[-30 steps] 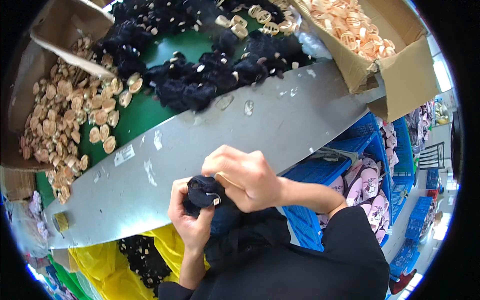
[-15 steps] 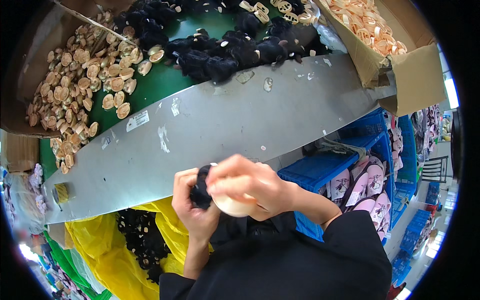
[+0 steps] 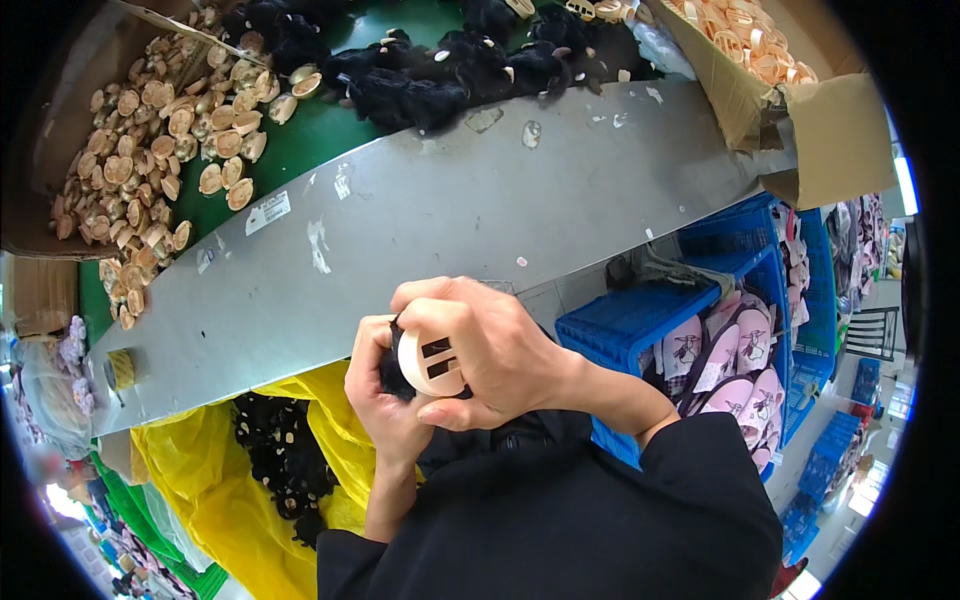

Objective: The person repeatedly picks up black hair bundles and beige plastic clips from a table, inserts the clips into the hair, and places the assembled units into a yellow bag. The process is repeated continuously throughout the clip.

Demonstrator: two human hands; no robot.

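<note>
Currently | L hand grips blk fuzzy pc | R hand grips 1 slotted cap

Shell in right hand, crates farther right

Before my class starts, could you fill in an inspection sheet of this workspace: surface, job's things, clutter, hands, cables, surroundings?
Surface: grey metal tabletop, with tape-like scraps and a white label stuck on; green surface behind it.
Job's things: peach slotted piece held at a black fuzzy piece.
Clutter: beige cup-like pieces heaped at left; loose black bundles along the far side; yellowish roll near the left corner; open cardboard box of peach parts at upper right.
Hands: left hand grips the black fuzzy piece; right hand grips the peach slotted piece.
Cables: nothing seen.
Surroundings: yellow sheeting with black pieces below the near edge; blue crates with pink slipper-like items at right.
</note>
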